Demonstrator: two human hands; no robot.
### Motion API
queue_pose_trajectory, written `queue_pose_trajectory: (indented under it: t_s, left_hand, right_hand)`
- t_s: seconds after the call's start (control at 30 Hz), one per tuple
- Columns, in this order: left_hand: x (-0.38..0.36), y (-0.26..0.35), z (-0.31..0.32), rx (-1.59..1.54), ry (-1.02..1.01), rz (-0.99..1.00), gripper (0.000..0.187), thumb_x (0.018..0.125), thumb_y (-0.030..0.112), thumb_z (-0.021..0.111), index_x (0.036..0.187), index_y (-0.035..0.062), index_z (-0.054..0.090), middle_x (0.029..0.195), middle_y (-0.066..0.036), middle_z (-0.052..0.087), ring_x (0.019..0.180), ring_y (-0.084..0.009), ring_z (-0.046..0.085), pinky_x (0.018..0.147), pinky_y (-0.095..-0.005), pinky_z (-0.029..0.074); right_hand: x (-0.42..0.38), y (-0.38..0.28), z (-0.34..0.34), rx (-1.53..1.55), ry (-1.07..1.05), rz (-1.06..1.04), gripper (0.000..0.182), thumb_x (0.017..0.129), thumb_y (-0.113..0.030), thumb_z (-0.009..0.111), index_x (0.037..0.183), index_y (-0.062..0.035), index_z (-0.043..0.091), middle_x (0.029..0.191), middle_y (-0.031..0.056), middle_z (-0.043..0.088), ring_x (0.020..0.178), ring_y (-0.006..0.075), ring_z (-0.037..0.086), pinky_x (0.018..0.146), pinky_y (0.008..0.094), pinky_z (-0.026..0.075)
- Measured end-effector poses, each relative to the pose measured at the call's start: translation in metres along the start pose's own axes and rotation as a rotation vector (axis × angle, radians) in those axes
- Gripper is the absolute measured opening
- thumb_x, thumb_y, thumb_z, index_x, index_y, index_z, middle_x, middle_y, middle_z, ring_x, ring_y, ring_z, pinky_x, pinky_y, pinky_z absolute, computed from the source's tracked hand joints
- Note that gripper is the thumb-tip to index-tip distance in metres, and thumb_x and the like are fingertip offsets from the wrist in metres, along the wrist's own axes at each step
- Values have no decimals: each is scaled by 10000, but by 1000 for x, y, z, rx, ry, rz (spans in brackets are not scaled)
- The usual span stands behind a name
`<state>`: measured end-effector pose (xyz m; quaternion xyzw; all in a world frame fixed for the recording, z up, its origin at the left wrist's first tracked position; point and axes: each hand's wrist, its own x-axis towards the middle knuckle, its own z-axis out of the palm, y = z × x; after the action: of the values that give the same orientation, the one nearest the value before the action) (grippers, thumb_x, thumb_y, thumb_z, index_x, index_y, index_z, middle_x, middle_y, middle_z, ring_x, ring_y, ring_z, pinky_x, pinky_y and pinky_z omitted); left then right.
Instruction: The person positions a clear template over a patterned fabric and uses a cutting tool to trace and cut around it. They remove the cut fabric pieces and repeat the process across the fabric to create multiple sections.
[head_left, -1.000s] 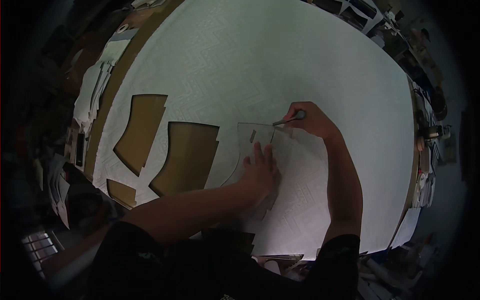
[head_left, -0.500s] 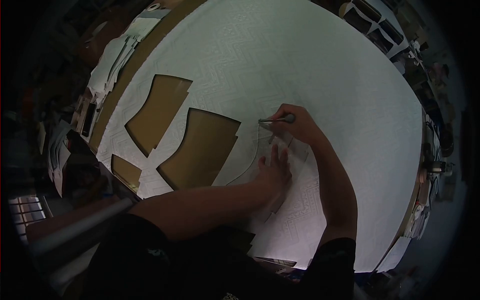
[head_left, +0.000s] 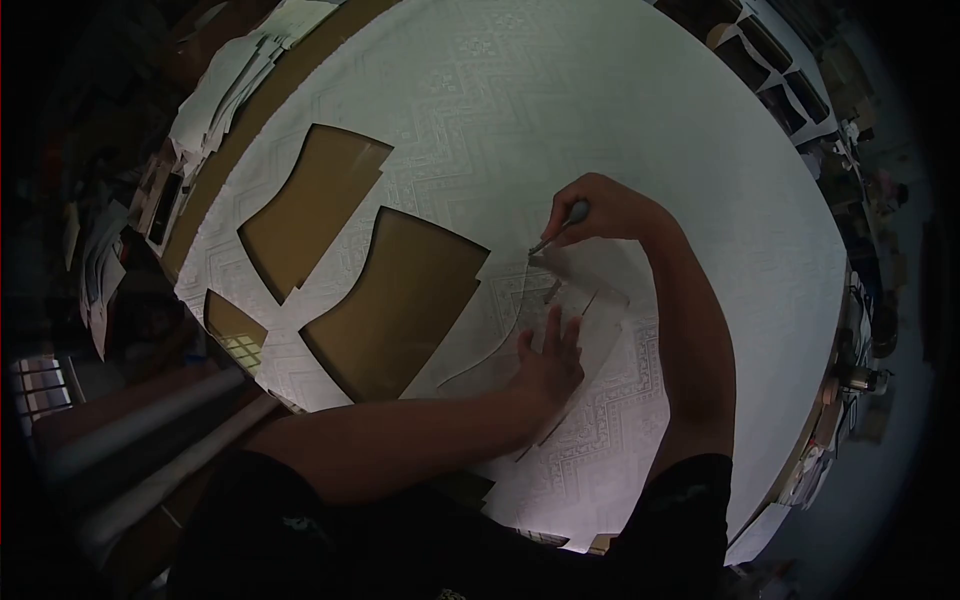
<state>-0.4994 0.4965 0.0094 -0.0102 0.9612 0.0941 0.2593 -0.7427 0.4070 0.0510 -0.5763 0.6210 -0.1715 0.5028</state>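
Note:
A large pale embossed sheet (head_left: 730, 220), like patterned leather or vinyl, lies over the work surface. My left hand (head_left: 547, 378) rests on a see-through template (head_left: 612, 312), fingers spread and pressing down. Just beyond it, my right hand (head_left: 605, 207) grips a cutting knife (head_left: 577, 211) by its rounded grey handle. The knife's metal tip meets the sheet near the template's far left corner. A thin curved cut line (head_left: 516, 322) runs from the tip down toward my left forearm. Part of the template is hidden under my left hand.
Shaped cut-out openings (head_left: 405, 300) left of my hands show the brown surface beneath. Stacked paper pieces (head_left: 222, 95) lie along the left edge. Rolls of material (head_left: 150, 425) are at lower left. Dark pieces (head_left: 765, 65) sit at upper right, with clutter along the right edge.
The knife has tilted steeper, with its handle raised, and my right hand has turned with it. The template's far end looks shifted or lifted. The view has moved slightly.

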Motion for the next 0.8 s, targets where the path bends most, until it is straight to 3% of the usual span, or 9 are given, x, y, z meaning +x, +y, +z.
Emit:
queue_pose_trajectory:
  t_s: [0.3,0.43,0.6,0.8]
  left_hand:
    - [-2,10,18,13,186,-93,505,1001,241,605,1465,59,523,1678,-354,199,1516,-595,237,997,-708,445]
    - [0,13,28,110,339,-154,453,964,279,661,1373,95,599,1659,-333,261,1498,-576,300,967,-676,491]
    - [-6,10,21,62,347,-143,391,958,293,673,1299,102,651,1654,-307,287,1486,-546,339,960,-663,502]
    - [2,20,26,25,308,-200,373,946,308,681,1279,139,696,1669,-264,278,1492,-507,333,1031,-682,449]
  right_hand:
    - [57,-40,-20,-241,-402,103,110,785,-57,849,881,-58,795,868,16,777,797,120,702,756,306,552]
    - [66,-44,-16,-276,-491,68,112,786,-56,846,883,-66,792,860,13,770,796,121,703,753,309,552]
    - [61,-42,14,-216,-635,-25,134,780,-64,843,903,-77,790,854,14,765,799,128,707,748,322,557]
    - [33,-49,54,-143,-544,5,145,778,-103,842,909,-73,787,854,18,765,813,131,712,756,316,557]
